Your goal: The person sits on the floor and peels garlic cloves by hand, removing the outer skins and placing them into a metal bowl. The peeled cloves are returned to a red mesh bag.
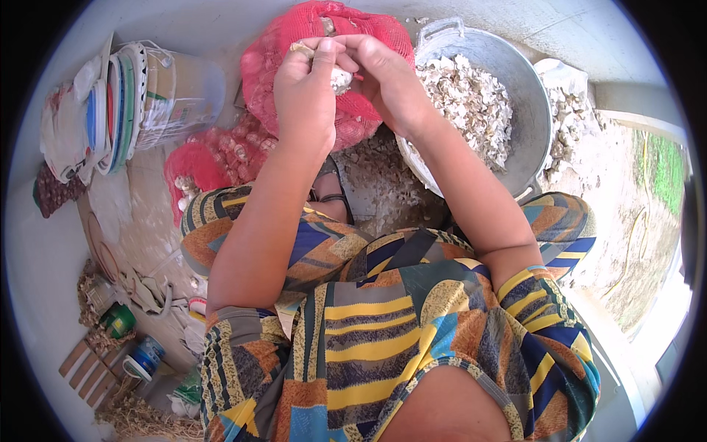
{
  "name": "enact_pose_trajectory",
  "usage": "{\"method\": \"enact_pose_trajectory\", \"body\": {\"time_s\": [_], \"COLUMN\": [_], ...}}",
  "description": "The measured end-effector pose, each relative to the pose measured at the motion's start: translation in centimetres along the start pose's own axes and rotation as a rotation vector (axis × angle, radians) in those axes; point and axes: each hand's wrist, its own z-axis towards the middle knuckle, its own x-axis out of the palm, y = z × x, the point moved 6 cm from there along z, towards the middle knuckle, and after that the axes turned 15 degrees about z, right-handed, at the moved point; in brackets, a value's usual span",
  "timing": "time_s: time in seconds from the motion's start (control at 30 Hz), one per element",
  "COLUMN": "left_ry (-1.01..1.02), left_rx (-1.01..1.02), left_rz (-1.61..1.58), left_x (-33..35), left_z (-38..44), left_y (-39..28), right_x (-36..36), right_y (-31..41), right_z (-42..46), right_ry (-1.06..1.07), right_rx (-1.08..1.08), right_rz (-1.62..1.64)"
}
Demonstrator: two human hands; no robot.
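Observation:
Both my hands meet over a red mesh sack [326,119] of garlic bulbs. My left hand [304,83] is curled around a whitish garlic bulb [341,80], its thumb pointing up. A tan scrap [301,50] shows at the left fingers. Bent fingers of my right hand [389,80] reach across to the left thumb, beside the bulb; whether they grip it is hidden. Right of the sack stands a metal pot [527,110] with a heap of pale garlic pieces and skins [469,105] in it.
A smaller red mesh bag [221,157] of garlic lies by my knee. Clear plastic bag [566,105] with garlic sits beyond the pot. Lidded buckets [177,94] lean at left. Loose skins [386,171] litter the floor near my sandaled foot [331,193]. A wooden slatted rack [91,370] is lower left.

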Motion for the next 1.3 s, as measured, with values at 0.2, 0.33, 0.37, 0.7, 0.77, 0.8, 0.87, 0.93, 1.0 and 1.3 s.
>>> {"method": "enact_pose_trajectory", "body": {"time_s": [0.2,0.33,0.37,0.7,0.77,0.8,0.87,0.93,1.0,1.3], "left_ry": [0.016,0.048,0.058,0.175,0.201,0.243,0.387,0.478,0.474,0.465], "left_rx": [0.170,0.173,0.161,0.147,0.159,0.049,-0.004,-0.089,-0.089,0.059], "left_rz": [0.225,0.249,0.234,0.281,0.427,0.362,0.328,0.225,0.158,0.372], "left_x": [0.2,1.4,1.7,5.2,5.9,6.2,6.9,7.6,8.0,8.8], "left_z": [0.3,0.1,0.0,-0.8,-0.7,-0.8,-0.5,-0.8,-0.7,-0.1], "left_y": [-0.1,-0.4,-0.3,0.2,-0.1,-0.3,0.3,1.2,1.5,1.2], "right_x": [1.0,-0.1,-0.3,-3.6,-4.9,-4.6,-5.0,-5.9,-6.8,-11.6], "right_y": [-0.3,0.3,0.6,2.8,2.6,2.9,3.1,3.3,3.9,8.2], "right_z": [-1.3,-1.7,-2.0,-5.6,-6.3,-6.8,-8.1,-9.4,-10.5,-12.7], "right_ry": [-0.004,-0.050,-0.068,-0.217,-0.273,-0.284,-0.333,-0.365,-0.385,-0.571], "right_rx": [0.002,-0.013,-0.014,0.017,0.002,-0.006,-0.003,-0.007,-0.020,-0.437], "right_rz": [0.202,0.301,0.285,0.190,0.183,0.198,0.186,0.170,0.142,0.161]}}
